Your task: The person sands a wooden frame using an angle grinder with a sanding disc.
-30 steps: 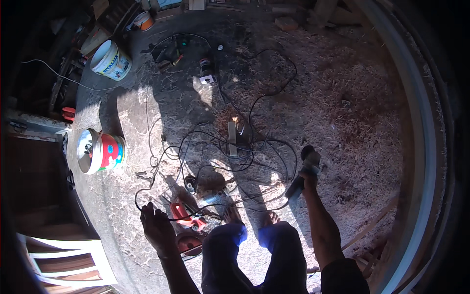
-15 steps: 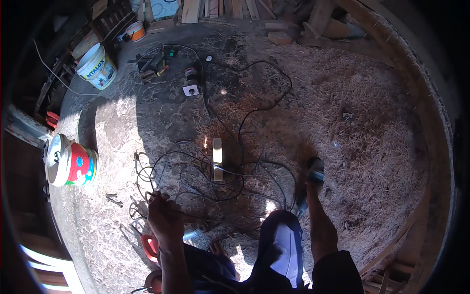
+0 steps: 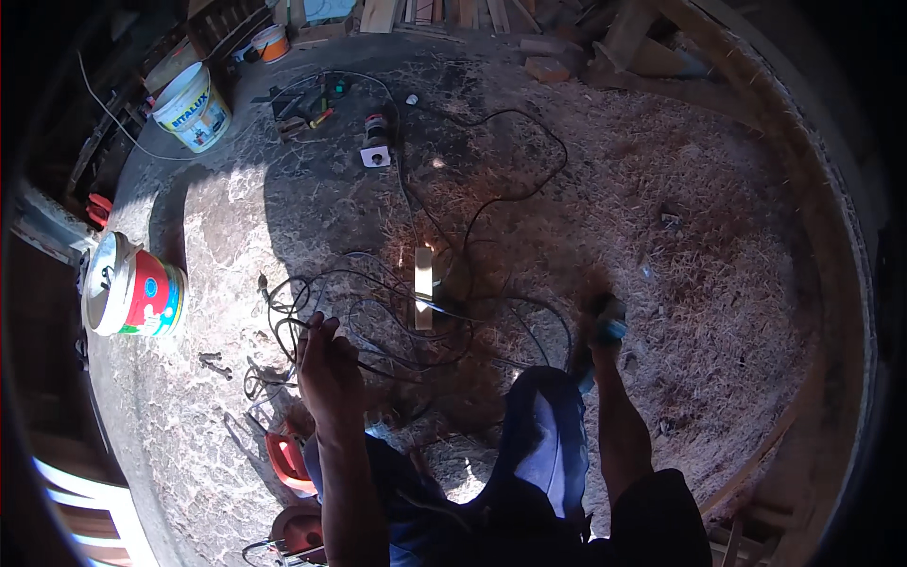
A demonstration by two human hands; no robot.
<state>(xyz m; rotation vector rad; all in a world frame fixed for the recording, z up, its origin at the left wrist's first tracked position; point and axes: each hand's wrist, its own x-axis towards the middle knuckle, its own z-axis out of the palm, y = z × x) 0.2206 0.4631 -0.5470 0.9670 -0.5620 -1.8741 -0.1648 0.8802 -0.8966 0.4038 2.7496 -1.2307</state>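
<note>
The left hand (image 3: 326, 373) pinches a thin black tangled cable (image 3: 378, 312) lying mid-floor on the sawdust floor (image 3: 718, 246). The right hand (image 3: 600, 326) grips a small blue-green tool (image 3: 609, 331), mostly hidden. Two plastic buckets stand at the floor's left edge: a red-and-white one (image 3: 132, 295) and a white one (image 3: 194, 109).

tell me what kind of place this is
Probably a rough woodworking shop or shed floor. Sawdust and shavings cover the ground, black power cords tangle around a power strip, and timber offcuts and paint buckets sit along the edge.

White bucket (image 3: 192, 109) with yellow-blue label upper left, red-white-blue labelled bucket (image 3: 132, 295) lying at left edge
</note>
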